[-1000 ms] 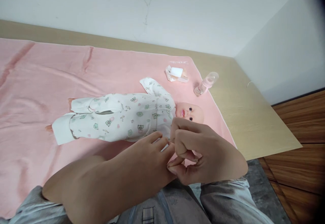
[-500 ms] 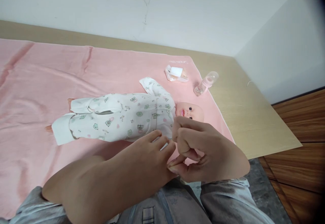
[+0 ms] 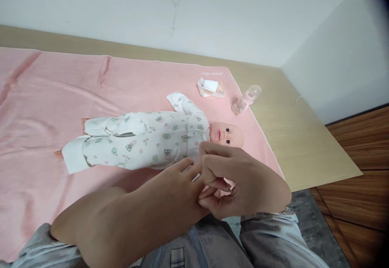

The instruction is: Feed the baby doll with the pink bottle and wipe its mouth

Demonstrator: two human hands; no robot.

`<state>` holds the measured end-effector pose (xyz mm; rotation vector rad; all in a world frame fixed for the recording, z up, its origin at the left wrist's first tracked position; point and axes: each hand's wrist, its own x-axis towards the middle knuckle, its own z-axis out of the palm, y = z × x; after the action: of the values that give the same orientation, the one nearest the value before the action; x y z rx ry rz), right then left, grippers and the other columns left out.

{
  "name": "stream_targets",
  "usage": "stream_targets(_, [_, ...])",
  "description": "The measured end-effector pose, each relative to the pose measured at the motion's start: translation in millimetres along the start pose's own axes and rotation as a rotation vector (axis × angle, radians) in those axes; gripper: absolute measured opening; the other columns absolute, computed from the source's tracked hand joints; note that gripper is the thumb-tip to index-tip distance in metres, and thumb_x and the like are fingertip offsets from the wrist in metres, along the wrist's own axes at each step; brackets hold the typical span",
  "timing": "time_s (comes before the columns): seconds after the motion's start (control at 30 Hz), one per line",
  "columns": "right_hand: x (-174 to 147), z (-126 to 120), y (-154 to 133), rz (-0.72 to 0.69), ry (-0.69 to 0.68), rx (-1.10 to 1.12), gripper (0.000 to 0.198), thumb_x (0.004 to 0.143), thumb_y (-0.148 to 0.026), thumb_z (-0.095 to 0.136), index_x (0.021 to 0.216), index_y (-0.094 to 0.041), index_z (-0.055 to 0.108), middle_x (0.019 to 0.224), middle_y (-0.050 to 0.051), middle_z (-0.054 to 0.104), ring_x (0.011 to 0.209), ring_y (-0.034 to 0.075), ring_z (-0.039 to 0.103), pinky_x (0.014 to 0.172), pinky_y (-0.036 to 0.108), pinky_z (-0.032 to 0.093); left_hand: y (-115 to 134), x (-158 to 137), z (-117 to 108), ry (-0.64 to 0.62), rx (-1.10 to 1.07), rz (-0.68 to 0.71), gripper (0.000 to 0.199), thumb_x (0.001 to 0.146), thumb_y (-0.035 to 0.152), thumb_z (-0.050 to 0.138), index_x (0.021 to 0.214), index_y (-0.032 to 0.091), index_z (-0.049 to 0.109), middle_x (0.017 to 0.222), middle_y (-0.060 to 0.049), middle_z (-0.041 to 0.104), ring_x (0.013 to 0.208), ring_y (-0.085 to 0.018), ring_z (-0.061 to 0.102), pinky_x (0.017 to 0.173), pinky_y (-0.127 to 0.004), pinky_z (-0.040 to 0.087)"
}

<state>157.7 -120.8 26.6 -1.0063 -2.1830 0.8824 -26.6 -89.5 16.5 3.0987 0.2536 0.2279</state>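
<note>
A baby doll point(image 3: 229, 133) lies on its back in a white romper point(image 3: 146, 138) printed with small green and pink figures, head to the right. My left hand point(image 3: 185, 185) is beside the doll's near shoulder, its fingers bent and pressed together. My right hand point(image 3: 234, 181) meets its fingertips from the right, with thumb and fingers curled into a pinch. A sliver of white shows between the left fingers; whatever the hands grip is mostly hidden. The doll's near arm is covered by my hands, while its far sleeve point(image 3: 180, 101) points up and left.
A pink blanket point(image 3: 54, 110) with some creases covers much of the wooden table point(image 3: 304, 138). Beyond the doll's head lie a clear packet with a white label point(image 3: 211, 87) and a baby bottle point(image 3: 246, 99) with a pink collar. A white wall point(image 3: 121, 12) stands behind the table.
My right hand has shifted slightly left, closer over the left fingers, uncovering the doll's nearer eye. My left hand, the doll, packet and bottle look almost unmoved.
</note>
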Motion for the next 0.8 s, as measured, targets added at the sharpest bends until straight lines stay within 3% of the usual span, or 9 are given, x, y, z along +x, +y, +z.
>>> stream_targets(0.2, [-7.6, -2.9, -3.3, 0.007, 0.076, 0.080, 0.035, 0.066, 0.000, 0.058, 0.069, -0.021, 0.031, 0.080, -0.004, 0.040, 0.059, 0.004, 0.030, 0.048, 0.018, 0.026, -1.3, 4.4, -8.7, -0.083, 0.005, 0.083, 0.019, 0.093, 0.015, 0.057, 0.103, 0.023, 0.070, 0.113, -0.007, 0.067, 0.101, -0.024, 0.061, 0.088, -0.037, 0.048])
stream_targets(0.3, [-12.3, -12.9, -5.5, -0.013, 0.132, 0.145, 0.042, 0.065, 0.001, 0.064, 0.066, -0.021, 0.029, 0.077, -0.004, 0.040, 0.058, 0.004, 0.033, 0.048, 0.019, 0.030, -3.1, 4.3, -4.4, -0.043, 0.060, 0.106, 0.026, 0.096, 0.021, 0.053, 0.119, 0.027, 0.065, 0.118, -0.010, 0.065, 0.101, -0.026, 0.062, 0.086, -0.040, 0.050])
stream_targets(0.37, [-13.8, -22.5, -4.0, -0.044, 0.210, 0.167, 0.046, 0.068, -0.003, 0.069, 0.064, -0.021, 0.027, 0.073, -0.004, 0.040, 0.060, 0.005, 0.036, 0.050, 0.020, 0.034, -4.2, 3.6, -3.1, -0.008, 0.086, 0.112, 0.040, 0.098, 0.022, 0.050, 0.136, 0.034, 0.053, 0.117, -0.010, 0.065, 0.099, -0.025, 0.064, 0.083, -0.040, 0.052])
stream_targets(0.47, [-12.9, -38.7, 7.1, -0.059, 0.462, 0.109, 0.046, 0.071, -0.011, 0.074, 0.063, -0.022, 0.030, 0.067, -0.004, 0.039, 0.063, 0.009, 0.040, 0.054, 0.023, 0.037, -4.6, 3.7, -6.6, 0.014, 0.115, 0.105, 0.062, 0.100, 0.019, 0.047, 0.152, 0.045, 0.026, 0.120, -0.009, 0.064, 0.094, -0.023, 0.065, 0.079, -0.038, 0.053])
stream_targets(0.57, [-9.6, -57.2, 33.7, 0.022, 0.815, -0.052, 0.036, 0.076, -0.016, 0.072, 0.068, -0.022, 0.038, 0.071, -0.004, 0.041, 0.065, 0.009, 0.042, 0.060, 0.025, 0.041, -3.8, 5.3, -12.0, 0.005, 0.113, 0.103, 0.071, 0.100, 0.017, 0.045, 0.154, 0.050, 0.013, 0.121, -0.009, 0.063, 0.093, -0.023, 0.066, 0.077, -0.038, 0.054])
stream_targets(0.63, [-8.6, -72.3, 61.8, 0.072, 1.030, -0.184, 0.027, 0.077, -0.019, 0.069, 0.076, -0.023, 0.043, 0.077, -0.003, 0.045, 0.071, 0.010, 0.048, 0.069, 0.027, 0.048, -3.2, 5.6, -12.6, -0.021, 0.110, 0.099, 0.072, 0.099, 0.016, 0.045, 0.154, 0.050, 0.014, 0.121, -0.009, 0.064, 0.093, -0.024, 0.066, 0.077, -0.039, 0.054])
stream_targets(0.73, [-12.2, -97.0, 116.6, 0.248, 1.220, -0.455, 0.025, 0.077, -0.027, 0.067, 0.095, -0.025, 0.049, 0.108, 0.003, 0.052, 0.104, 0.018, 0.055, 0.093, 0.043, 0.051, -2.6, 3.7, -6.4, -0.036, 0.113, 0.094, 0.062, 0.098, 0.019, 0.048, 0.151, 0.044, 0.031, 0.118, -0.010, 0.066, 0.093, -0.026, 0.066, 0.081, -0.042, 0.052])
stream_targets(0.8, [-16.9, -110.8, 155.4, 0.349, 1.212, -0.607, 0.041, 0.076, -0.035, 0.069, 0.111, -0.025, 0.050, 0.124, 0.008, 0.049, 0.120, 0.025, 0.050, 0.101, 0.054, 0.045, -2.1, 1.5, 0.0, -0.018, 0.100, 0.105, 0.045, 0.096, 0.021, 0.051, 0.139, 0.032, 0.052, 0.111, -0.010, 0.068, 0.092, -0.027, 0.065, 0.083, -0.043, 0.051])
